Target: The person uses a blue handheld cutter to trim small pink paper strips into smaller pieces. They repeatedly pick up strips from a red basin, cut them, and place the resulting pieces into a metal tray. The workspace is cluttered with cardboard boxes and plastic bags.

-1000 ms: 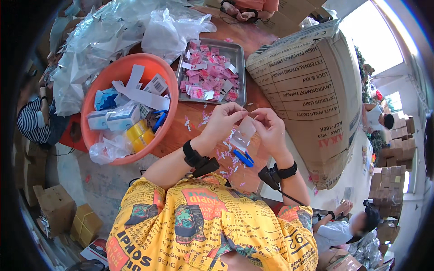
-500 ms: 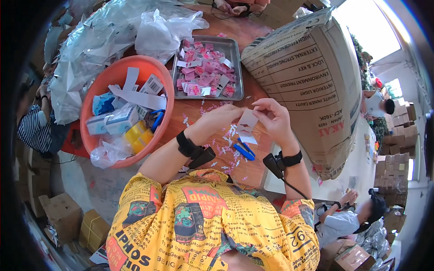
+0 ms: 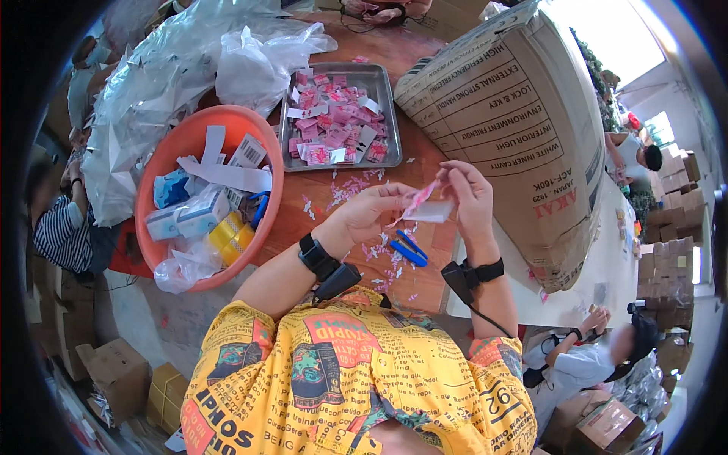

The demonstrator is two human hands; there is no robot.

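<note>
My left hand and my right hand hold a small pink and white card between them, each by pinched fingers. The card is tilted, with a pink printed part near the left fingertips and a white part lower down. Below the hands a blue V-shaped hand tool lies on the reddish-brown table. Small pink and white paper cut-outs are scattered around it. Beyond my hands a metal tray contains many pink and white cards.
An orange tub at left contains paper strips, boxes, yellow tape and plastic. Clear plastic bags are heaped behind it. A large cardboard box leans over the right side. Other people sit at far left, far side and lower right.
The card has turned from its white face with cut-out shapes to a tilted position showing pink. My left hand's fingers have come more into sight, and the view has shifted slightly.
</note>
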